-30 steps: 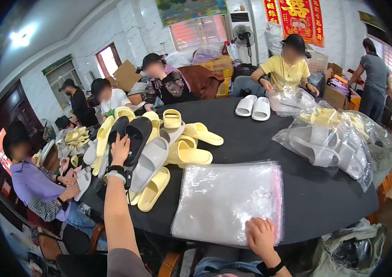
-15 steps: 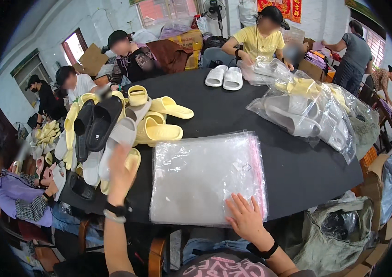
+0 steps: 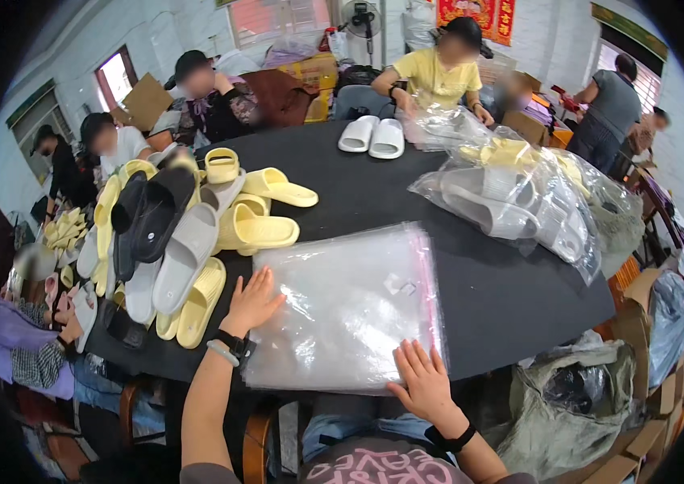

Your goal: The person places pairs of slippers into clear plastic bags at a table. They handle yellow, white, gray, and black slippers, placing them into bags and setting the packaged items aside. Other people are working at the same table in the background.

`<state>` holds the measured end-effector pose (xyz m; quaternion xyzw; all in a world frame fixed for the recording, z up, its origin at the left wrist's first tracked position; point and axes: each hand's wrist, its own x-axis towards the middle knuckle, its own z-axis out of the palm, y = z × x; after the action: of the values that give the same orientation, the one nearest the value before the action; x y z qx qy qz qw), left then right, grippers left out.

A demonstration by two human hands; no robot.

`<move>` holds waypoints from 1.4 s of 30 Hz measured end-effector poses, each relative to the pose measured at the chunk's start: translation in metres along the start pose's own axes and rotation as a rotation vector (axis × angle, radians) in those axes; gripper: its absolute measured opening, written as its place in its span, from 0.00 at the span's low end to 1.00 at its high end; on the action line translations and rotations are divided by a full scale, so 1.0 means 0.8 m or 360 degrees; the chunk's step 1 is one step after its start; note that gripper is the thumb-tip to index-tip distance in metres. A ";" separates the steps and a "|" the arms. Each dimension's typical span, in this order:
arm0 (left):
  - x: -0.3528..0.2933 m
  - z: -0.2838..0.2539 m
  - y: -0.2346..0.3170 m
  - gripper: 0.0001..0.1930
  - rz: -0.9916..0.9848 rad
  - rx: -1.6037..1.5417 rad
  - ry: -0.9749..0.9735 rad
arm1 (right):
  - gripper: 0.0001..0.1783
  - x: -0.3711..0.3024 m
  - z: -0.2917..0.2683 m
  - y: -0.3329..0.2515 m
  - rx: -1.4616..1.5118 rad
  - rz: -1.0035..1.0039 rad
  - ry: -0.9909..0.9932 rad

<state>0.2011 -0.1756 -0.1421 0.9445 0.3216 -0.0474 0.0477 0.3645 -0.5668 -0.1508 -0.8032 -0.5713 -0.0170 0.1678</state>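
A flat stack of clear plastic bags (image 3: 342, 323) with a pink strip along its right side lies on the black table in front of me. My left hand (image 3: 253, 302) rests on the stack's left edge, fingers stretched out. On its lower right corner lies my right hand (image 3: 424, 379), flat with the fingers extended. Just left of the stack is a heap of slide sandals: a grey slide (image 3: 186, 256), a black slide (image 3: 166, 211) and yellow slides (image 3: 203, 302), among several others.
Bagged grey and yellow slides (image 3: 511, 194) lie at the right of the black table (image 3: 503, 306). A white pair (image 3: 386, 139) sits at the far edge, near a person in yellow (image 3: 438, 77) handling plastic. A large sack (image 3: 575, 403) stands at the lower right. Other people work around.
My left hand has come down from over the slides onto the left edge of the bag stack. The right hand stays on the stack. The whole view has shifted slightly.
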 end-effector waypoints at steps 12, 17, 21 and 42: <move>-0.127 -0.022 0.188 0.34 0.0600 -0.0101 0.0135 | 0.37 0.010 -0.026 0.033 0.0054 -0.0203 -0.0204; -0.134 0.054 0.210 0.32 0.0456 -0.0331 0.0545 | 0.33 0.102 -0.115 0.136 0.0677 -0.0193 -0.0467; -0.133 0.061 0.214 0.32 0.0432 -0.0322 0.0629 | 0.40 0.174 -0.160 0.279 -0.0177 0.0392 0.0811; -0.135 0.061 0.218 0.30 0.0397 -0.0335 0.0668 | 0.10 0.142 -0.144 0.262 0.3720 0.0916 0.0715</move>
<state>0.2199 -0.3838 -0.1669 0.9559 0.2086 0.1893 0.0833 0.6167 -0.5577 -0.0695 -0.2455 -0.0028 0.4057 0.8804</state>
